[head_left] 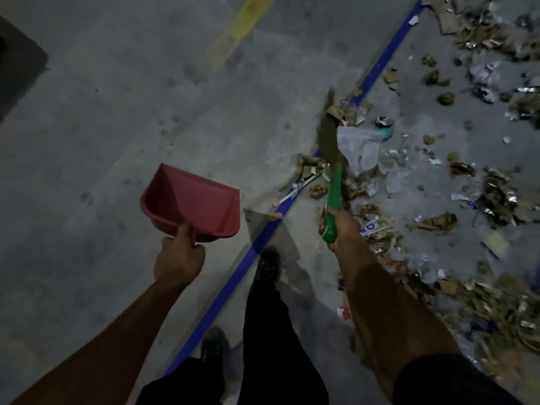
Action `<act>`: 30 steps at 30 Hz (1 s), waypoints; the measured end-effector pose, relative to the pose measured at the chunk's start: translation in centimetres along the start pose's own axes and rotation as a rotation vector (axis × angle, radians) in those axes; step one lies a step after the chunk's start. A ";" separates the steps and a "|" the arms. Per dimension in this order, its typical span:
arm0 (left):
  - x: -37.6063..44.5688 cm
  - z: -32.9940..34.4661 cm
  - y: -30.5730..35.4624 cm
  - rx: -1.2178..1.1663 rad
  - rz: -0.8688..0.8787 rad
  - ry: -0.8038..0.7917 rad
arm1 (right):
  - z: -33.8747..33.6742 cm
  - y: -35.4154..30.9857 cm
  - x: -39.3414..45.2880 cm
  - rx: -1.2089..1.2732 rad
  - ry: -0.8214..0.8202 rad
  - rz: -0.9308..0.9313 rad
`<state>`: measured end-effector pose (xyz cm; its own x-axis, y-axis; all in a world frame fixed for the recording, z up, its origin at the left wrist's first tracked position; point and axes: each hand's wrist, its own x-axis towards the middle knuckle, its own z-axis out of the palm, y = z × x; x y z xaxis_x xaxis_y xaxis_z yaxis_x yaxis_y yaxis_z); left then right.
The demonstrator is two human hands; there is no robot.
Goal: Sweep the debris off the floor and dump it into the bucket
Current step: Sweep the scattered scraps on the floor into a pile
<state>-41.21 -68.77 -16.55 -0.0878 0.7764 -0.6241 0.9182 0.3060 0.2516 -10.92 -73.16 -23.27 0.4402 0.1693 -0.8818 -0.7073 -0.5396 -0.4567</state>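
Head view: right hand (pixel 343 226) grips the green-handled broom (pixel 333 159), bristles against debris (pixel 455 176) at right; left hand (pixel 179 260) clutches the red dustpan (pixel 190 203) aloft, ready. No bucket visible.

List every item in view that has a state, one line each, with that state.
Dustpan: empty, held off the floor by the left hand.
Broom: in the right hand, brush among debris.
Debris: scattered, unswept, mostly right of the blue line.
Bucket: not in view.
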 end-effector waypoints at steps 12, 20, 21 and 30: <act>1.1 0.9 4.9 0.034 0.078 -0.053 | -2.5 -1.3 -3.8 0.213 0.148 -0.116; 0.9 -0.3 3.3 0.059 0.074 -0.058 | 2.0 4.5 -10.3 -0.073 -0.070 -0.158; 0.9 -0.3 3.1 0.059 0.064 -0.053 | 2.7 4.6 -10.2 -0.116 -0.097 -0.146; -0.2 -0.2 1.0 0.065 0.063 -0.066 | 0.3 4.5 -6.1 -0.205 0.059 -0.014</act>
<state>-40.31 -68.51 -15.97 -0.0057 0.7546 -0.6562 0.9445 0.2195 0.2443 -16.92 -76.39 -20.01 0.4850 0.1330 -0.8643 -0.5761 -0.6950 -0.4302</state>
